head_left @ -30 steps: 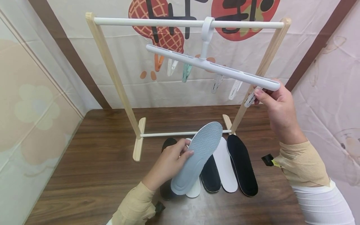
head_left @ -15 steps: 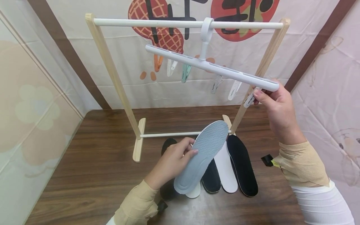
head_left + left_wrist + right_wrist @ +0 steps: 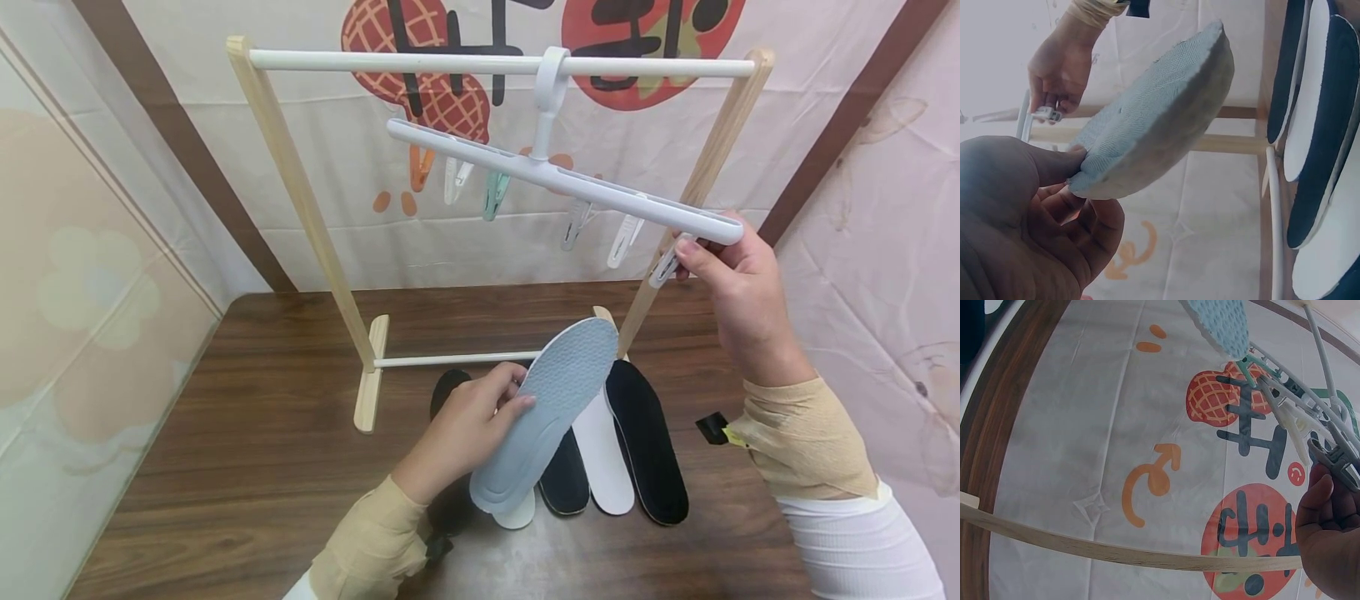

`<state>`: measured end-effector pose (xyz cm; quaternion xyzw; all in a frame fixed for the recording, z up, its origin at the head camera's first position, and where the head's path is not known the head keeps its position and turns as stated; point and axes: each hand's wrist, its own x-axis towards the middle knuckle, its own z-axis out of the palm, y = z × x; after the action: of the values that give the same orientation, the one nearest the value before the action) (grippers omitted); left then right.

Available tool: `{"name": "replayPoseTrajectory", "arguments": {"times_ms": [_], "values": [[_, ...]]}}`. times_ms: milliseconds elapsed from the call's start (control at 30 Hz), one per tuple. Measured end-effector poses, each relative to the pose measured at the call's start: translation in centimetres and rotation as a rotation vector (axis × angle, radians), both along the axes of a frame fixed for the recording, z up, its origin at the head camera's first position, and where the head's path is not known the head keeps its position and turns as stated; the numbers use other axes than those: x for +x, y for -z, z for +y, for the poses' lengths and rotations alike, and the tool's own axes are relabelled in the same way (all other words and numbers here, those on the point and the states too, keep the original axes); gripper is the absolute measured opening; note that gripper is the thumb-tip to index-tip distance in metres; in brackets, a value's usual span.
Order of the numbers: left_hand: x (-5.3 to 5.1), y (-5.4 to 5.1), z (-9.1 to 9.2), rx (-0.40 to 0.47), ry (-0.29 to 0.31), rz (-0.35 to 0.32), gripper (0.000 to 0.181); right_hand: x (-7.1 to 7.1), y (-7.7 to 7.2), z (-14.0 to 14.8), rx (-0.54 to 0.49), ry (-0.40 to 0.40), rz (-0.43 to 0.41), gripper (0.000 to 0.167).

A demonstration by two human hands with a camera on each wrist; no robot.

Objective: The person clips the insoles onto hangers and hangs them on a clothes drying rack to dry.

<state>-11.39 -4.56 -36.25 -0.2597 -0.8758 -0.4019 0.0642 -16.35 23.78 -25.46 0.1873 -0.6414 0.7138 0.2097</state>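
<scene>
My left hand (image 3: 472, 425) pinches a light blue insole (image 3: 558, 400) by its side edge, holding it tilted above the table. In the left wrist view the thumb presses the insole's (image 3: 1160, 119) textured face. My right hand (image 3: 750, 292) grips the clip (image 3: 670, 265) at the right end of a white hanger (image 3: 615, 197), which slants down toward that hand. Other clips in orange (image 3: 420, 167), white and green (image 3: 495, 195) hang along the hanger. The right wrist view shows the fingers at the grey clip (image 3: 1335, 464); its jaws are hard to make out.
The hanger hooks over the white bar (image 3: 405, 60) of a wooden rack (image 3: 300, 192). Below, black (image 3: 647, 442) and white insoles (image 3: 607, 458) lie in a row on the brown table (image 3: 247, 467). A printed cloth (image 3: 315, 242) stands behind the rack.
My left hand has carried the light blue insole slightly right and up, toward the right hand. The right hand stays at the hanger's end clip.
</scene>
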Motion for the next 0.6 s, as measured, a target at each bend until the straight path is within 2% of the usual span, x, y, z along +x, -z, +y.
{"name": "replayPoseTrajectory", "arguments": {"times_ms": [333,600], "values": [[-0.15,-0.47,0.48,0.015,-0.001,-0.004,0.022,0.00,0.01,0.05,0.030,0.003,-0.006,0.012],[-0.29,-0.88,0.92,0.031,0.011,0.047,0.021,0.02,0.13,0.03,0.012,-0.010,-0.003,0.009]]}}
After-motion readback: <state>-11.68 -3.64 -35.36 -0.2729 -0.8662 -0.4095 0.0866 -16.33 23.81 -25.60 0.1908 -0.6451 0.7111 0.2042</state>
